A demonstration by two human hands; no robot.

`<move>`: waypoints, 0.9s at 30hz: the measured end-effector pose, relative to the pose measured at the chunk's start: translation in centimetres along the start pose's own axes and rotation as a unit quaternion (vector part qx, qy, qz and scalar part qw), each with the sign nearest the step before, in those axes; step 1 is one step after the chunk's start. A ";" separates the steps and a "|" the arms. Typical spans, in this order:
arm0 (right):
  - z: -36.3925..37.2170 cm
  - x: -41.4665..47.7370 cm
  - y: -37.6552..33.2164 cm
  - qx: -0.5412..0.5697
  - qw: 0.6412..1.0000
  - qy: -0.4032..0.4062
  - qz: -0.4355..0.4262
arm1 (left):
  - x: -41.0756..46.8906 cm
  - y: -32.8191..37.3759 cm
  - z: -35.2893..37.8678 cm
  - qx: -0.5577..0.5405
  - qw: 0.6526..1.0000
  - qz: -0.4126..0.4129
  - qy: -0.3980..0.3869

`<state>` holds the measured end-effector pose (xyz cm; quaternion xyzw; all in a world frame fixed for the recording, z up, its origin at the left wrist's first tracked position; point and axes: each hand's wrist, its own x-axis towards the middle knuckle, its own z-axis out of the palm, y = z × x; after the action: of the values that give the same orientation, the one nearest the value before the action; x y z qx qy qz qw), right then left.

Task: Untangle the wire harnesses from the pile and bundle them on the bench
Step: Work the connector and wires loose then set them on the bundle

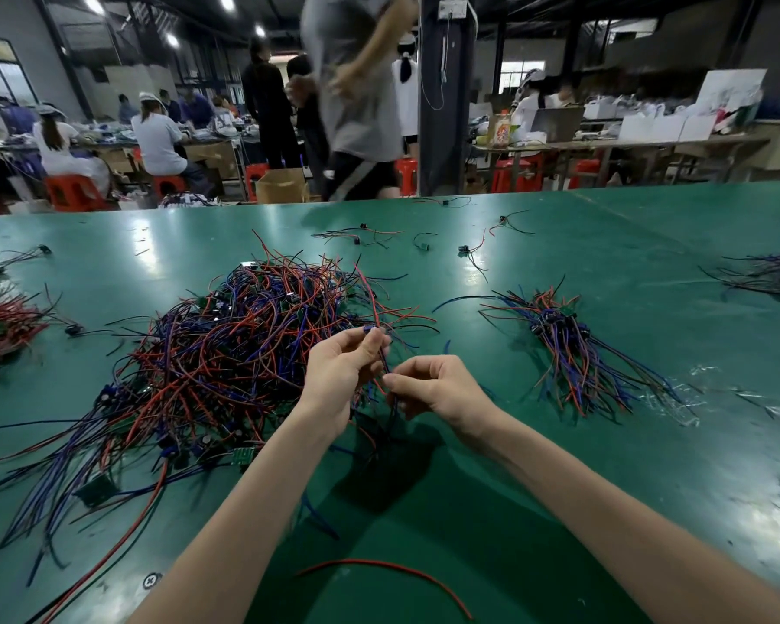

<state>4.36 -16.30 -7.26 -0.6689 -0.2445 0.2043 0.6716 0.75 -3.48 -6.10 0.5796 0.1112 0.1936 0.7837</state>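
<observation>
A big tangled pile of red, blue and black wire harnesses [226,353] with small green boards lies on the green bench [559,511], left of centre. At the pile's right edge my left hand [341,376] pinches a few wires between thumb and fingertips, raised above the bench. Just to its right my right hand [437,389] pinches the same strands lower down. A red wire [368,290] rises from the held strands. A sorted bundle of harnesses [568,349] lies on the bench to the right, wires aligned.
Another red bundle [1,326] sits at the left edge and a dark one [771,274] at the far right. Loose single harnesses [361,234] lie scattered at the back. One stray red wire [392,574] lies near me. People work at benches beyond.
</observation>
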 end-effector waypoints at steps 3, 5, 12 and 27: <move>-0.1 0.0 -0.2 0.001 1.000 -0.007 -0.002 | 0.3 0.2 -0.4 0.030 0.999 0.009 0.005; -0.2 0.0 -0.4 -0.005 1.000 -0.011 0.000 | 0.3 0.3 -0.4 0.041 0.999 0.011 0.003; -0.9 -0.3 -1.0 -0.034 0.997 -0.072 0.005 | 0.0 1.2 -0.3 -0.065 0.998 -0.005 0.000; -0.6 -0.5 -0.9 -0.087 0.985 -0.149 -0.021 | 0.6 2.6 -1.4 -0.118 0.993 0.025 0.019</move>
<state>4.24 -17.10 -6.43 -0.6819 -0.3726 0.2657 0.5707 0.32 -1.34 -4.00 0.4822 0.0880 0.2359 0.8391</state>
